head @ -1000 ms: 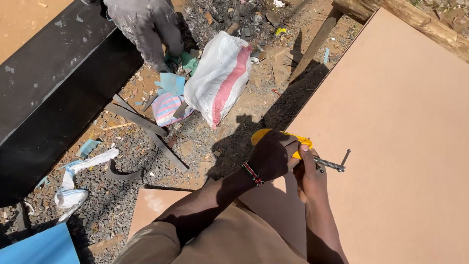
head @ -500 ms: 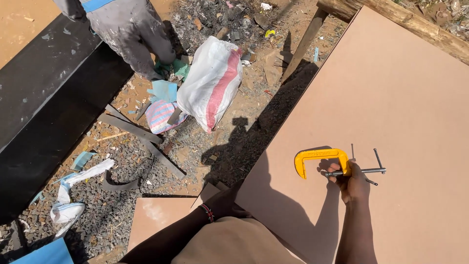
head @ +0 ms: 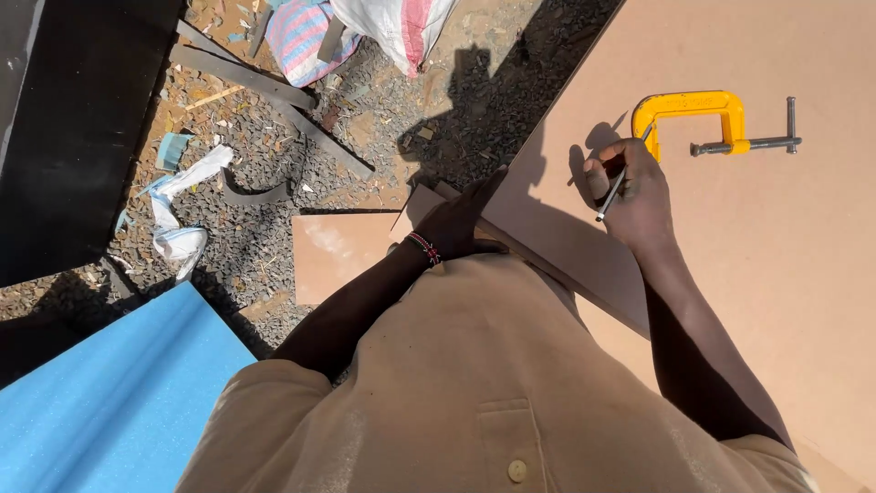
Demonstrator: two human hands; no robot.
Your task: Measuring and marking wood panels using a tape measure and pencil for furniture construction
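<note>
The right hand is closed around a thin metal rod on the tan board, with the yellow C-clamp lying flat just beside it at 1 o'clock, while the left hand grips the board's edge at 9 o'clock.

Just beside the right hand lies a bright yellow clamp with a grey metal screw, on a pale pinkish-tan board. That hand holds a thin silver-grey rod. The left hand wears a wristband beaded in red, black and white. Beyond it lie a white sack with a red stripe and a pink-and-blue striped cloth. Left of the hands are a black panel and a blue sheet.
</note>
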